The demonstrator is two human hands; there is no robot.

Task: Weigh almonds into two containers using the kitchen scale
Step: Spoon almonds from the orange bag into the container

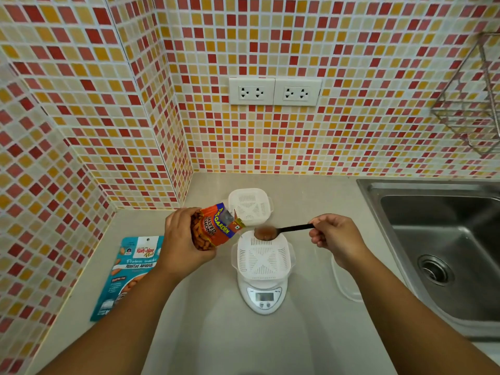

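Observation:
My left hand (181, 239) grips an orange salted-almond bag (213, 228), tilted with its torn mouth toward the right. My right hand (335, 236) holds a black spoon (286, 229) by its handle; the blurred bowl carries almonds just above the far edge of a white slotted container (263, 257). That container rests on a white kitchen scale (263, 299) whose display faces me. A second white slotted container (250, 204) stands behind it on the counter, partly hidden by the bag.
A teal roasted-almond pouch (127, 274) lies flat at the left. A clear lid (345, 282) rests right of the scale. A steel sink (443, 247) fills the right side. Tiled walls with sockets (274, 92) close the back; a wire rack (473, 98) hangs upper right.

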